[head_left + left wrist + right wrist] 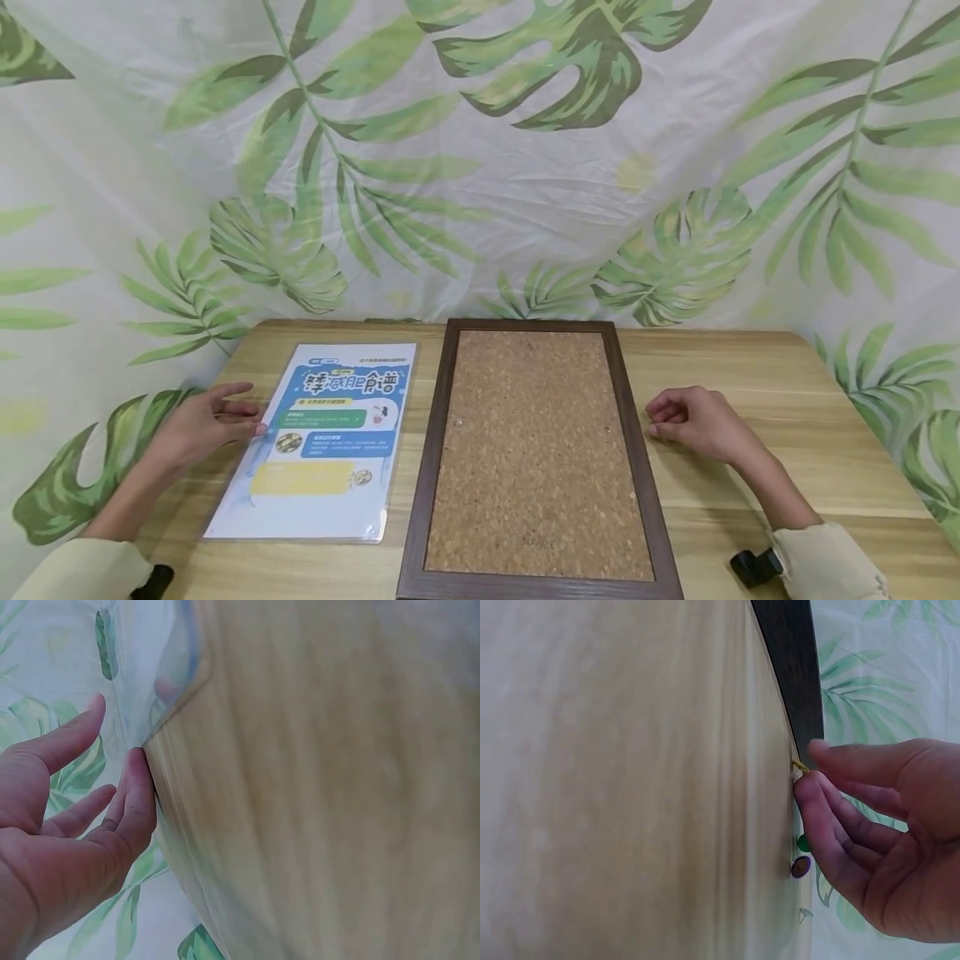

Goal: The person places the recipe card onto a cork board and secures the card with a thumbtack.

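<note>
A laminated sheet [318,512] with printed text and pictures lies on the left of the table. My left hand [198,429] is at its left edge, fingers loosely extended and holding nothing; the left wrist view shows the fingertips right at the table edge. A cork board [540,450] in a dark brown frame lies in the middle. Just right of that frame, my right hand [697,423] pinches a yellow thumbtack [801,766] between thumb and index finger. Below those fingers in the right wrist view, a green thumbtack [804,844] and a purple thumbtack [801,866] lie on the table.
Another small pale thumbtack [805,913] lies beyond the purple one. The wooden table [757,375] ends against a hanging cloth [525,208] printed with green leaves, which also borders both sides.
</note>
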The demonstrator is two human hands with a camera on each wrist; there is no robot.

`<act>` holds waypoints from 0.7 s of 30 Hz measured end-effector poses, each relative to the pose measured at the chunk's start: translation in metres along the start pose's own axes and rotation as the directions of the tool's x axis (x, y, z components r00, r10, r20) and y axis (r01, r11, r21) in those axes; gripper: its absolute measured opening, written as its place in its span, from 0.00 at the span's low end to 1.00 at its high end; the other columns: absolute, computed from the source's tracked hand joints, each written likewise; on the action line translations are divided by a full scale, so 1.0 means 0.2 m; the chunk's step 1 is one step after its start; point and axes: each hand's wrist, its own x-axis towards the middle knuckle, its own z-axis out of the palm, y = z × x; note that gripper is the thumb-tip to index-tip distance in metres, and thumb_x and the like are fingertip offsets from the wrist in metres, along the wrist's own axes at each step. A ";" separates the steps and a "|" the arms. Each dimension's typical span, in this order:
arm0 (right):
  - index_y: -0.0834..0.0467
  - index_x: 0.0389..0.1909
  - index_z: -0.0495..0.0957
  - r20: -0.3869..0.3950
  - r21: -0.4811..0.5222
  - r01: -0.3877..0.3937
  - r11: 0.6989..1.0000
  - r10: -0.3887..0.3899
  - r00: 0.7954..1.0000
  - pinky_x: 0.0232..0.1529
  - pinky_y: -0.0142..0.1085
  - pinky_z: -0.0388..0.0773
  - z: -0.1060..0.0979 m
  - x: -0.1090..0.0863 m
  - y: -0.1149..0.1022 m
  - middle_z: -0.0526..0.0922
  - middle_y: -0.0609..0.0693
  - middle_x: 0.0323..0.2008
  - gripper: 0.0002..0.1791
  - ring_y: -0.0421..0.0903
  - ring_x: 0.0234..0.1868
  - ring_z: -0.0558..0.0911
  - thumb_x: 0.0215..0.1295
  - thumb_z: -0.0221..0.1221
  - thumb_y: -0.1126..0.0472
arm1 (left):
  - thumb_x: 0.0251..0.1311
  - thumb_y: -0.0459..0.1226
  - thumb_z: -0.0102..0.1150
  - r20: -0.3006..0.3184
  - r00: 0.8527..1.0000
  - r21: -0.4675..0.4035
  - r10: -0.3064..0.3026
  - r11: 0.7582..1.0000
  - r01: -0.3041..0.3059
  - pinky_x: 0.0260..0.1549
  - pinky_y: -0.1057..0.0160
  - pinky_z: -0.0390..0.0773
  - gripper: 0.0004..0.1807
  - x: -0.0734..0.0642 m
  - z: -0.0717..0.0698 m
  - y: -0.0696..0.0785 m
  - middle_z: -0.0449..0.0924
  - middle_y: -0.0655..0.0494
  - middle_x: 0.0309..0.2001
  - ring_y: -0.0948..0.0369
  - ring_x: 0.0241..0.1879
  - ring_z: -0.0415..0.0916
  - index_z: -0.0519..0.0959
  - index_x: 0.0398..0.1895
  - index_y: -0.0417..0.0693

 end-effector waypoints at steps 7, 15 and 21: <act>0.61 0.41 0.89 0.002 -0.035 0.004 0.999 -0.004 1.000 0.34 0.30 0.79 -0.01 0.00 -0.01 0.90 0.48 0.34 0.05 0.41 0.35 0.85 0.67 0.72 0.65 | 0.57 0.48 0.82 -0.015 1.000 0.059 -0.018 0.998 0.019 0.38 0.65 0.84 0.57 0.01 0.02 0.02 0.80 0.26 0.61 0.38 0.56 0.84 0.61 0.78 0.25; 0.60 0.41 0.88 0.010 -0.046 0.010 0.999 -0.010 1.000 0.34 0.31 0.79 -0.01 -0.01 -0.02 0.90 0.47 0.33 0.05 0.41 0.35 0.85 0.67 0.72 0.66 | 0.52 0.41 0.85 -0.054 0.998 0.151 -0.024 0.988 0.032 0.47 0.42 0.87 0.53 0.02 0.06 0.09 0.78 0.22 0.59 0.33 0.54 0.82 0.65 0.74 0.21; 0.60 0.41 0.88 0.021 -0.036 0.013 0.999 -0.012 1.000 0.34 0.30 0.80 -0.01 -0.02 -0.02 0.89 0.46 0.32 0.04 0.40 0.34 0.85 0.67 0.71 0.67 | 0.54 0.34 0.83 -0.052 0.998 0.139 -0.040 0.989 0.047 0.43 0.48 0.88 0.50 0.00 0.08 0.11 0.77 0.22 0.58 0.36 0.51 0.83 0.64 0.74 0.21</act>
